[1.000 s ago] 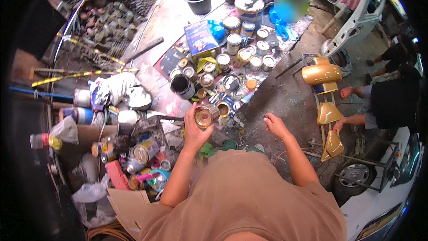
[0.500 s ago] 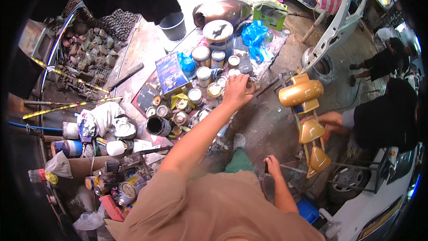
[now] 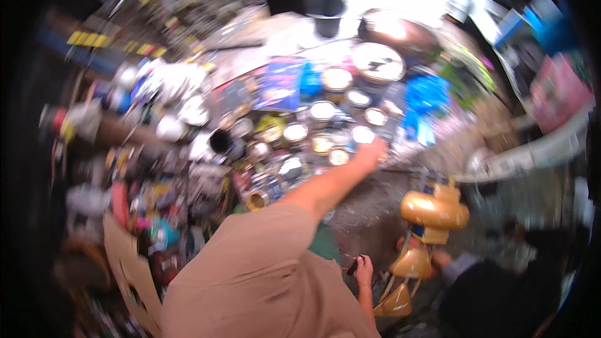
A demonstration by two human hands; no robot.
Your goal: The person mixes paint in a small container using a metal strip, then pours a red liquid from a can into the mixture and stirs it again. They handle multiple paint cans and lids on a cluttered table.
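Note:
My left hand (image 3: 374, 153) reaches over the right front part of a crowded work surface, beside a pale-topped can (image 3: 363, 134). Blur smears its fingers, so whether they hold anything cannot be told. Around it stand several open or lidded paint cans (image 3: 322, 111), among them a large paint bucket (image 3: 379, 62) with a dark-streaked top. Down by my green-clad leg, my right hand (image 3: 364, 270) is closed around a small black object (image 3: 355, 265) whose kind I cannot make out.
On the right stands a rack with gold-painted parts (image 3: 435, 211); a person in dark clothing (image 3: 501, 288) is close behind it. A blue plastic bag (image 3: 426, 97), blue box (image 3: 280, 84) and black bucket (image 3: 325, 15) surround the cans. A white curved panel (image 3: 532, 156) lies at far right.
My view has swung right and blurred, so the surface appears shifted. My left hand was gripping a small brown-topped can at the edge; now its fingers are smeared. My right hand stays low.

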